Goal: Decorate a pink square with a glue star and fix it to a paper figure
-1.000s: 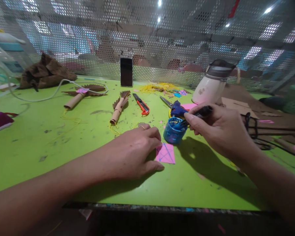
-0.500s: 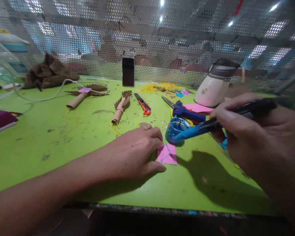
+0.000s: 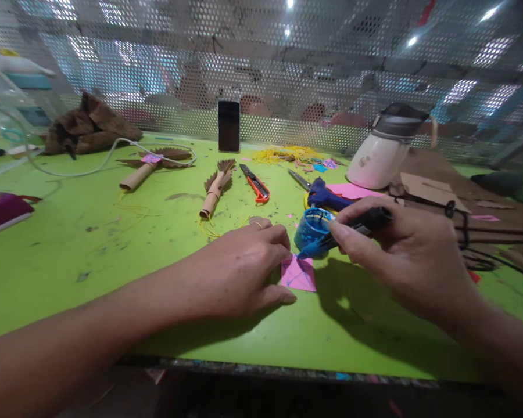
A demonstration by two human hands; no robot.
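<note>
A small square of pink paper [image 3: 303,278] with blue lines drawn on it lies on the green table. My left hand [image 3: 248,270] rests flat beside it, fingertips at its left edge and thumb spread apart. In my right hand [image 3: 401,249] is a blue-and-black marker pen [image 3: 316,247], its blue tip at the top edge of the paper. Just behind the paper stands a small blue-stained jar [image 3: 309,229], partly covered by the pen. A dark blue glue gun [image 3: 326,197] lies behind the jar.
An orange box cutter [image 3: 255,184], two brown paper rolls with leaf-like pieces [image 3: 217,188], and a propped phone [image 3: 229,126] are farther back. A white jug [image 3: 381,151] stands at back right. Brown cardboard [image 3: 436,191] and dark cords lie right. A white cable [image 3: 100,168] crosses the left.
My right hand has moved left and down with the marker pen, from over the jar to the pink paper. My left hand has stayed in place.
</note>
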